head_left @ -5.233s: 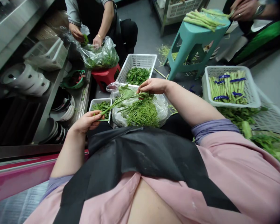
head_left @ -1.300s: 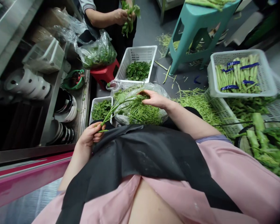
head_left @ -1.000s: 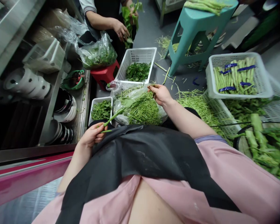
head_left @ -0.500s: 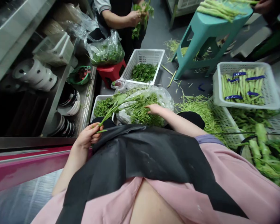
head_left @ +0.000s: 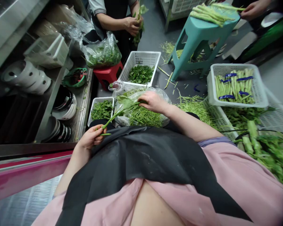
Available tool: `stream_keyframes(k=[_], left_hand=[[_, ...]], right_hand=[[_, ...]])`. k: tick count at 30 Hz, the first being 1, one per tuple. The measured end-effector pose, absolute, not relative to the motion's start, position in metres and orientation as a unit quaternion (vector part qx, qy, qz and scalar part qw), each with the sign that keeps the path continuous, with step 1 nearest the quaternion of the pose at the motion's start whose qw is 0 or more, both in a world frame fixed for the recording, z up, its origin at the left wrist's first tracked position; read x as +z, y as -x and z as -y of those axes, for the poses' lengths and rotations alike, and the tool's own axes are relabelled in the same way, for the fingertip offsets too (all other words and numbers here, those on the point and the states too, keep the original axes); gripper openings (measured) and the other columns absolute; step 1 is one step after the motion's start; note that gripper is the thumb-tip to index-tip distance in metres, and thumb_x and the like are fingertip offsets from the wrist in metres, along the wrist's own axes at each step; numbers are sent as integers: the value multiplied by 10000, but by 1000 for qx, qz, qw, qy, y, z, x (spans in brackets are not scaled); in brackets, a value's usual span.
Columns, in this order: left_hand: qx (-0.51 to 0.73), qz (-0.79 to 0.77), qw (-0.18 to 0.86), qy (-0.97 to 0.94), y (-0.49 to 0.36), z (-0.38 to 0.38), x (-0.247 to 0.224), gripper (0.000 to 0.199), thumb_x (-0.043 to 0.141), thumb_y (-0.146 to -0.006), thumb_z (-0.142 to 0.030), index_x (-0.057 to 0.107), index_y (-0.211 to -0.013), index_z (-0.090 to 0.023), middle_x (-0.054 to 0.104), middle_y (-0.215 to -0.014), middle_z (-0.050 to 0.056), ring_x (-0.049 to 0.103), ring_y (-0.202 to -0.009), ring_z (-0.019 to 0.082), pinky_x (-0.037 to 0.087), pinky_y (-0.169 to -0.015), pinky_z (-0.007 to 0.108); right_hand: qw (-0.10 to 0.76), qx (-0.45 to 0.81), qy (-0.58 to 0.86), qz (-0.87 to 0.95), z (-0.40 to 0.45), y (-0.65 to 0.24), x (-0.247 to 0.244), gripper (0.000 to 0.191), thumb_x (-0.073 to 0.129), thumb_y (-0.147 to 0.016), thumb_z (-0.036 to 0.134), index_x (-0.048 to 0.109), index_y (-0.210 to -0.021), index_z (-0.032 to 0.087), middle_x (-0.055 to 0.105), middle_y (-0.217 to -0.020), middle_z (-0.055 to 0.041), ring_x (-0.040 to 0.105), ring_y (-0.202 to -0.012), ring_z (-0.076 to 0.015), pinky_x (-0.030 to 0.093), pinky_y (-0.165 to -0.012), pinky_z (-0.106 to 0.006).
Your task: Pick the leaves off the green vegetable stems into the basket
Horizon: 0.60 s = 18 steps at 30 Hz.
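My left hand (head_left: 93, 137) is closed around the lower ends of a small bunch of leafy green stems (head_left: 113, 116), held low over my left thigh. The bunch slants up and to the right, with a broad leaf near its top. At that upper end, the curled fingers of my right hand (head_left: 153, 102) pinch the stem tips; the fingertips are partly hidden. Below my right hand lies a clear plastic bag (head_left: 166, 98) with a heap of thin green stalks (head_left: 145, 116). Beside it on the left is a small white basket (head_left: 113, 102) of picked leaves.
A larger white basket (head_left: 156, 70) of leaves stands ahead, near a red stool (head_left: 106, 75) bearing a bagged bundle. Co-workers' hands (head_left: 133, 25) handle greens beyond. A teal stool (head_left: 190, 39) carries long stalks. White baskets (head_left: 261, 97) stand right; metal shelving (head_left: 83, 110) runs left.
My right hand has risen from the stalk heap to the upper end of the bunch and now grips it. My left hand keeps its hold. The view has shifted slightly.
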<state>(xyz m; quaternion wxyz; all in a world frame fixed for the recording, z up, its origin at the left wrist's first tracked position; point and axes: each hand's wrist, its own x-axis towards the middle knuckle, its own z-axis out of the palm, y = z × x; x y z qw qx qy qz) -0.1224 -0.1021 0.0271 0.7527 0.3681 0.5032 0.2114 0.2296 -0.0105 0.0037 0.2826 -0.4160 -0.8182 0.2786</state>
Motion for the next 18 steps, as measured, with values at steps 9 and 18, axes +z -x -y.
stream_keyframes(k=[9,18], left_hand=[[206,-613,570,-506,107,97,30,365,747,-724,-436,670,-897,-124,504,-582,-28,353,-450,54,213,-390,166],[221,-611,580,-492,113,95,34,303,753,-715,-392,677,-855,-135,525,-592,-17,350,-459,58,205,-401,170]], right_hand=[[237,484,381,751,0,-243,10,280,578,-712,65,680,-942,187,688,-905,-12,591,-843,-138,445,-827,-299],[233,377,381,811,1,-246,5,206,561,-705,90,716,-781,203,649,-968,-44,580,-906,-167,453,-910,-358]])
